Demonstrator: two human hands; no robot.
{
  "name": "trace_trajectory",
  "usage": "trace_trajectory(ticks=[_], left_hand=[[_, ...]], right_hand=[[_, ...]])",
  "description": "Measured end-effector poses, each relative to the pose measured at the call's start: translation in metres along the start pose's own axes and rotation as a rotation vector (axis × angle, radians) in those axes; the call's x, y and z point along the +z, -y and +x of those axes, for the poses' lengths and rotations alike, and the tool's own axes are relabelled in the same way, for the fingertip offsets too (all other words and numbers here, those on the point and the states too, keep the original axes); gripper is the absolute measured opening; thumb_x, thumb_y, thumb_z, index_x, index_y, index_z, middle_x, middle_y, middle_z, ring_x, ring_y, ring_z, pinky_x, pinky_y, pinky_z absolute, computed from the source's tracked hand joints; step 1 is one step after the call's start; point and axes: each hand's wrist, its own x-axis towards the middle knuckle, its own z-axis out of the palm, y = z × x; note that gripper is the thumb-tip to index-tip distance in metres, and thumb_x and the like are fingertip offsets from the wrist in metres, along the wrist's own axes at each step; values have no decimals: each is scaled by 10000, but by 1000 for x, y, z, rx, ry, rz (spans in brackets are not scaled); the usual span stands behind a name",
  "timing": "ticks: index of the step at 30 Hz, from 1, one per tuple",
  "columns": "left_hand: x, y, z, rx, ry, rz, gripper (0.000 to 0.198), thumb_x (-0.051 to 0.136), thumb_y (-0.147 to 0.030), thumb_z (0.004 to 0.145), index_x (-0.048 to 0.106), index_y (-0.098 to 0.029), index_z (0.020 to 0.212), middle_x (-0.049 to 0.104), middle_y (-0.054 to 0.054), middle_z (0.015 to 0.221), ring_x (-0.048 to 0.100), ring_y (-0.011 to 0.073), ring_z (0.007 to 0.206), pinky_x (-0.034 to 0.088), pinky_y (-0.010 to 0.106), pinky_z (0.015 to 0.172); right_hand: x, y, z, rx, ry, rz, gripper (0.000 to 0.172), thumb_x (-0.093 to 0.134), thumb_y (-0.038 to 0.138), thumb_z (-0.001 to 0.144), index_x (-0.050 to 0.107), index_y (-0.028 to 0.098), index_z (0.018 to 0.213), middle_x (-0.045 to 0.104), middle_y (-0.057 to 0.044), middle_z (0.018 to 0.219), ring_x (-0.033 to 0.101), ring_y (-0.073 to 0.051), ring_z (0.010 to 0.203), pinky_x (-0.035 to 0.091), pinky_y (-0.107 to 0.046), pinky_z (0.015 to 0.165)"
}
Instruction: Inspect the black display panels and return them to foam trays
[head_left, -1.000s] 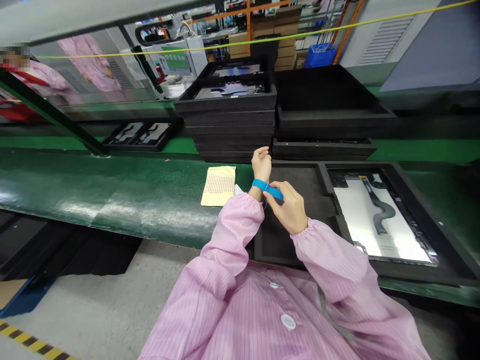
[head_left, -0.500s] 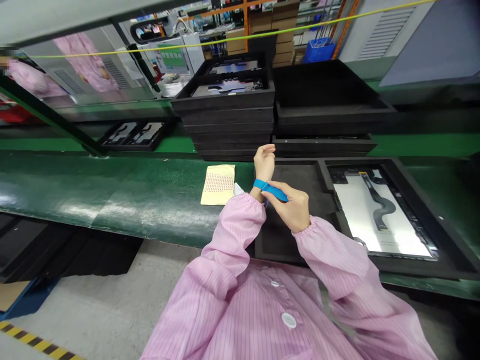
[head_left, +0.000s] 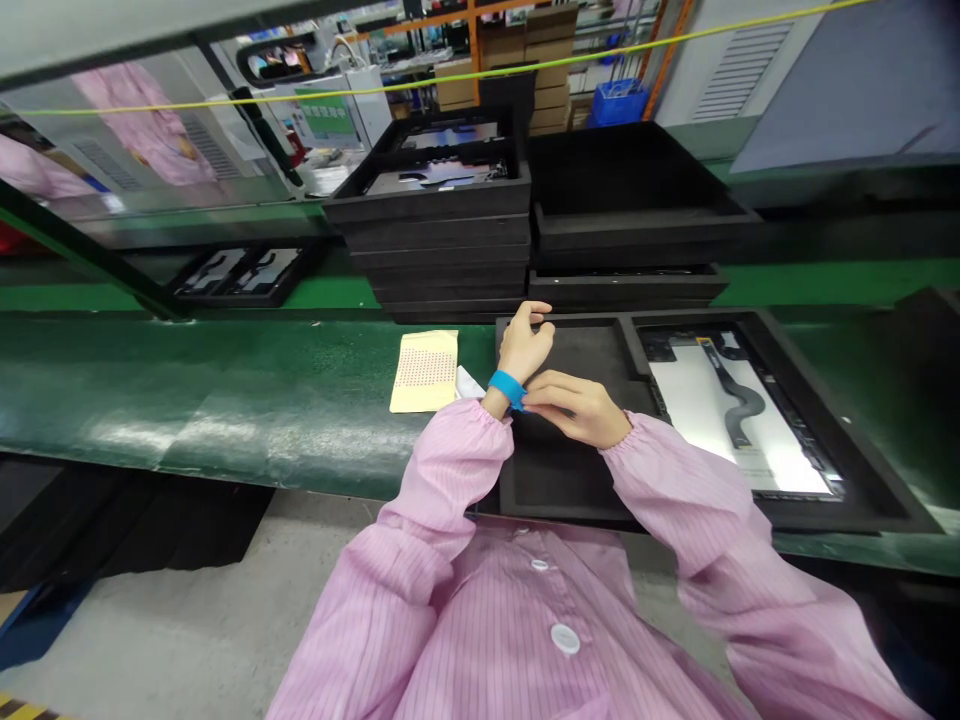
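Note:
A blue wrist strap (head_left: 507,388) circles my left wrist, just above the elastic cuff of the pink striped sleeve. My left hand (head_left: 526,342) is raised over the edge of a black foam tray (head_left: 559,480), its fingers loosely bent and holding nothing. On the thumb side of that wrist, my right hand (head_left: 579,408) pinches the strap between thumb and fingertips. The tray's right compartment holds a display panel (head_left: 690,385) with a grey flex cable (head_left: 739,395) on its silvery back. Left of my left wrist lies a yellow sheet (head_left: 425,372) with rows of small red marks.
Behind my hands stand stacked black trays (head_left: 442,225), the top one holding panels, and another tray stack (head_left: 637,235) to their right. A smaller tray (head_left: 259,285) with two panels sits at the back left. A green post (head_left: 82,250) slants across the left side.
The strap's loose end, earlier stretched out to the right in my right hand, now lies close around the wrist. My left fingers have bent more, and the view has shifted slightly.

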Motion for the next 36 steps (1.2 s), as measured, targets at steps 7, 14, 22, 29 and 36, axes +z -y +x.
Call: trace_trajectory(ticks=[7,14,22,29,36], left_hand=[[5,10,-16,190,-94,56,256,519,-38,727,598,-219,889,671,42,947,638,206,988,473,389,956],[1,14,-50,761,-437,183,242,413,-50,830,556,-210,942,616,77,1152,524,197,1219,393,432,1065],[-11,20,-103,1273,407,831,208,473,-60,832,633,-170,904,712,84,979,648,218,1057,472,419,1017],[2,27,-102,731,516,832,258,465,-81,847,642,-123,1030,640,187,1194,536,301,1250,353,505,1103],[-3,12,-105,343,483,549,383,384,-374,955,680,-188,799,734,98,825,698,253,892,496,401,866]], right_hand=[[-3,-13,-7,-292,118,-282,181,461,126,947,561,202,816,527,18,626,475,-114,594,400,-267,580],[-25,-12,-33,-157,257,-468,201,490,294,962,573,235,789,595,15,733,497,-131,714,340,-273,592],[-108,-113,-85,770,477,-656,264,484,344,947,608,114,988,598,-101,934,535,-215,889,428,-367,788],[-120,-125,-66,972,669,-378,199,634,290,890,598,113,809,590,14,736,550,-99,692,471,-259,712],[-200,-48,18,944,241,-379,153,748,275,700,729,176,814,674,77,732,541,-38,666,392,-234,728]])
